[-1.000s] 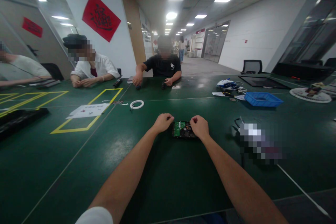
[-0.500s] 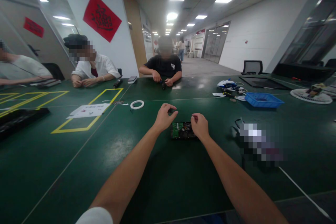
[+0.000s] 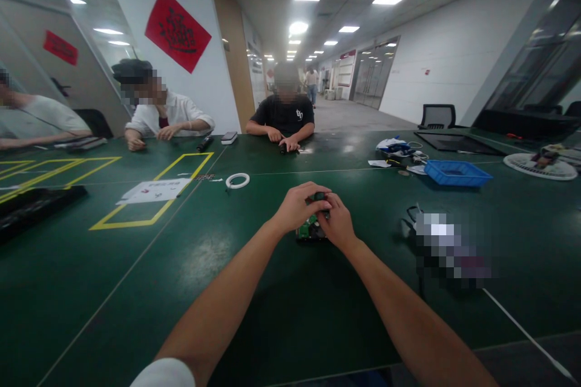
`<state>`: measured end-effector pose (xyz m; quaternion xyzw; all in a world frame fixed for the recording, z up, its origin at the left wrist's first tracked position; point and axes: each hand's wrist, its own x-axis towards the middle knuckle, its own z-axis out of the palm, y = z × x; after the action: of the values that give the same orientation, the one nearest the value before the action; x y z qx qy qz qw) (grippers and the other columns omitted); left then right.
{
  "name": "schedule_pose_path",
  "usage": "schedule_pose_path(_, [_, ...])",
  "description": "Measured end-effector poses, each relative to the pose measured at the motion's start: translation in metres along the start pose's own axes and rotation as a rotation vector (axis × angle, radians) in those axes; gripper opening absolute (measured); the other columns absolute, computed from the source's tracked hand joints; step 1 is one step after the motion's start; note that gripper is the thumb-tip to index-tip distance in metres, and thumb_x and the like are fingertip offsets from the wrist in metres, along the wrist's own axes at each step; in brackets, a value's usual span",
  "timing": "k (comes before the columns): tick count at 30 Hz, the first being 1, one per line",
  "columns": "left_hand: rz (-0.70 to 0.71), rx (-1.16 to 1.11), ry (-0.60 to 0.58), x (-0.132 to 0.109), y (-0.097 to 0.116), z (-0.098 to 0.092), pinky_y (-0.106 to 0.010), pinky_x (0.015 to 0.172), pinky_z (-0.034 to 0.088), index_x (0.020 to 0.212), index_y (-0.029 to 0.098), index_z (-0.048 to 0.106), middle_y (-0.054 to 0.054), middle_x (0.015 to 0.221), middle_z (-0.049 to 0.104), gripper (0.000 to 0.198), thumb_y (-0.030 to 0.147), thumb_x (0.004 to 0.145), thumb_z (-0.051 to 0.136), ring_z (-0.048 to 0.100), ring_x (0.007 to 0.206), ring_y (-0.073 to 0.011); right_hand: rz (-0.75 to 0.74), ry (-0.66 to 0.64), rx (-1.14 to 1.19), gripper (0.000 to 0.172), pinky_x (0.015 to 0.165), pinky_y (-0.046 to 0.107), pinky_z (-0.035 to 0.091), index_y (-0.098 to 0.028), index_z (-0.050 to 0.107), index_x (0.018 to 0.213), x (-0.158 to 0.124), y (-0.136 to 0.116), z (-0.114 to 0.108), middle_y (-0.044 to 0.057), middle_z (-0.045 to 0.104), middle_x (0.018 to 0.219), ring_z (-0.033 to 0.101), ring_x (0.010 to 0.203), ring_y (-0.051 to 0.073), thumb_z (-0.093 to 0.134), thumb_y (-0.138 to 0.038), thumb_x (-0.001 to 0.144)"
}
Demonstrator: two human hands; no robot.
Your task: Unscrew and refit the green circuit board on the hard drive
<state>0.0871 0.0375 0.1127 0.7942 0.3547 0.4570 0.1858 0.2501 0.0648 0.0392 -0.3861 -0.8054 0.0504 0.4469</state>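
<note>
Above a black, flat electronic device with a green circuit board, both hands have come together. My left hand curls around a small dark object, thumb and fingers closed on it. Pressed against it from the right, my right hand has its fingers bent in a pinch at the lower part of the same object. Its exact kind cannot be made out. The right half of the device is hidden under my right hand, and the device lies flat on the green table.
A white ring and a paper sheet within yellow tape lie left. To the right are a blue tray, a blurred-out item and a white round part. People sit across, one in a black shirt.
My hands were apart over the device and have now met, the left moving right and the right moving left. The dark object now shows between them.
</note>
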Motion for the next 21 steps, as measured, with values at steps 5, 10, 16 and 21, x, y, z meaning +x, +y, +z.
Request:
schedule_pose_path(5, [-0.022,-0.001,-0.003,-0.001,-0.004,0.0,-0.033,0.09,0.054,0.118,0.025,0.072,-0.005,0.113,0.073,0.03,0.033,0.089,0.07,0.068,0.102,-0.0206,0.019,0.028,0.011,0.031,0.098,0.039,0.049,-0.019,0.054,0.123,-0.002,0.002,-0.001,0.013,0.064,0.116,0.061,0.111,0.027,0.05,-0.03,0.095])
schedule_pose_path(10, [-0.035,-0.012,-0.012,-0.002,-0.009,0.0,-0.034,0.095,0.052,0.127,0.023,0.067,-0.006,0.12,0.071,0.04,0.038,0.09,0.068,0.067,0.106,-0.0213,0.041,0.032,0.016,0.029,0.095,0.039,0.049,-0.019,0.054,0.123,-0.003,0.004,-0.001,0.012,0.065,0.114,0.063,0.107,0.026,0.045,-0.031,0.098])
schedule_pose_path(16, [-0.202,0.041,0.144,-0.01,-0.053,0.003,-0.033,0.094,0.051,0.12,0.019,0.068,-0.006,0.112,0.072,0.038,0.042,0.103,0.042,0.066,0.104,-0.02,0.215,0.121,0.114,0.033,0.089,0.037,0.053,-0.02,0.051,0.124,0.0,0.009,-0.005,0.01,0.071,0.106,0.07,0.093,0.023,0.049,-0.041,0.099])
schedule_pose_path(21, [-0.445,0.12,0.104,-0.032,-0.104,0.013,-0.035,0.093,0.051,0.115,0.018,0.07,-0.007,0.11,0.072,0.032,0.039,0.095,0.057,0.066,0.1,-0.0207,0.273,0.076,0.229,0.031,0.086,0.035,0.054,-0.021,0.051,0.121,-0.001,0.009,-0.004,0.007,0.073,0.099,0.073,0.086,0.021,0.048,-0.043,0.1])
